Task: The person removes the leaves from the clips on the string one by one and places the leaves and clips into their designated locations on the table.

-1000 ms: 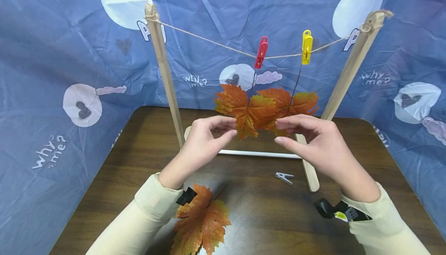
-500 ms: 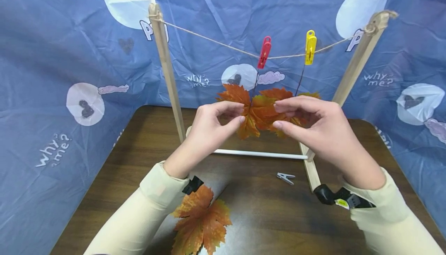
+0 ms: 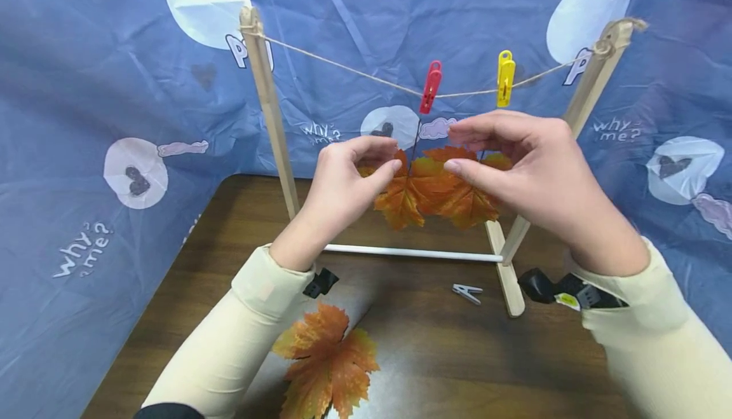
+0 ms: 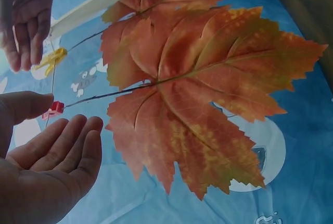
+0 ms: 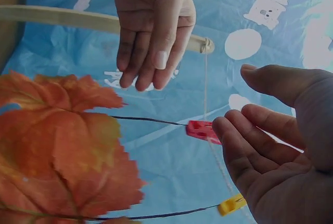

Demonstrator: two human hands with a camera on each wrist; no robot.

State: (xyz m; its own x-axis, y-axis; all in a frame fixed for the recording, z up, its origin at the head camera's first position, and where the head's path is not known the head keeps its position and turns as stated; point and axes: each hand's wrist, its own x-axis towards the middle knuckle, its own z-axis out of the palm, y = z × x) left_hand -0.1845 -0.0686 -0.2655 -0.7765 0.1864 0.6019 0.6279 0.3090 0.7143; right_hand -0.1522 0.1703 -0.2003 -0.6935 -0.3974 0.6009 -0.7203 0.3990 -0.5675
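A red clothespin (image 3: 431, 87) and a yellow clothespin (image 3: 506, 79) sit on a twine line (image 3: 343, 64). From each hangs an orange maple leaf by its dark stem; the red one's leaf (image 4: 182, 88) overlaps the other leaf (image 3: 467, 206). My left hand (image 3: 345, 180) is raised before the leaves, fingers loosely bent, thumb apart, holding nothing. Facing it from the right, my right hand (image 3: 534, 177) also holds nothing and covers part of the yellow clothespin's leaf and stem. In both wrist views the hands stay apart from the leaves.
Wooden posts (image 3: 269, 107) carry the twine, joined low by a white rod (image 3: 400, 252). On the brown table (image 3: 423, 355) lie a grey clothespin (image 3: 467, 292) near the right foot and another maple leaf (image 3: 332, 365) at the front. A blue patterned cloth (image 3: 343, 18) hangs behind.
Both hands have risen from the lower edges of the hanging leaves to their upper part, the right hand higher. The clothespins and the table's leaf stay in place.
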